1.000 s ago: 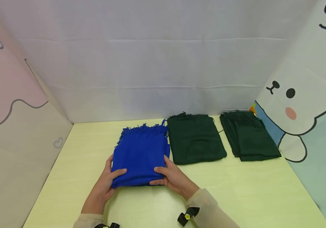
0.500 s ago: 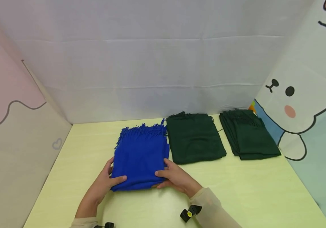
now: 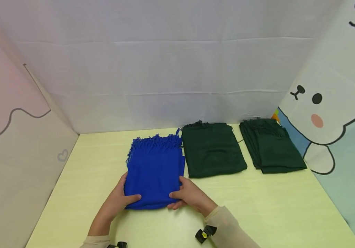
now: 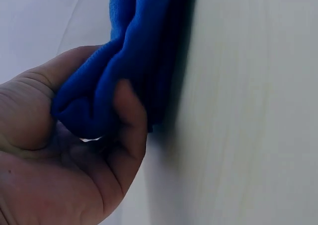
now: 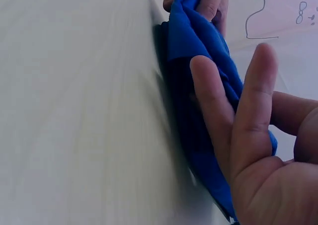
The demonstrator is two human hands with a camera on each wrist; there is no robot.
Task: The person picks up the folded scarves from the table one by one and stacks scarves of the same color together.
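Note:
A folded blue scarf [image 3: 154, 172] with a fringe along its far edge lies in front of me in the head view. At its near left corner, my left hand [image 3: 117, 197] grips the fold, thumb on top. In the left wrist view that hand's fingers curl under the rolled blue edge [image 4: 99, 86]. My right hand [image 3: 193, 197] holds the near right corner, its thumb on the upper face. The right wrist view shows two of its fingers stretched along the scarf's layered edge [image 5: 213, 41]. A dark strip shows beneath the blue layers; whether cloth or shadow, I cannot tell.
Close to the right of the blue scarf lies a folded dark green scarf [image 3: 213, 151]. Another folded dark green scarf [image 3: 273, 146] is farther right, near the side panel [image 3: 329, 113]. A white cloth wall [image 3: 165, 69] rises behind the pale yellow table [image 3: 258, 206].
Both hands have drawn the blue scarf's near edge toward me and lowered it slightly. A dark layer visible under that edge earlier is hidden in the head view now. The green scarves stay put.

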